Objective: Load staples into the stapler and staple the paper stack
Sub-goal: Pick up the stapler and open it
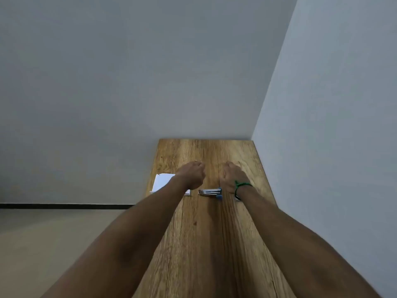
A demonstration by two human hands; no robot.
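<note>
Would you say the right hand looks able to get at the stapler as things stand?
Probably yes. The right hand is just beyond the stapler, which lies uncovered on the table beside that wrist. Nothing stands between them, so drawing back a little should reach it.

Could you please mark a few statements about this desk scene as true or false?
1. The stapler lies on the wooden table. True.
2. The paper stack sits to the right of the stapler. False: it lies to the left, partly hidden by the left forearm.
3. A green band is worn on the right wrist. True.
4. The right hand grips the stapler. False: its fingers curl farther along the table, away from the stapler, which lies by the wrist.
5. The table's right edge runs along a wall. True.
</note>
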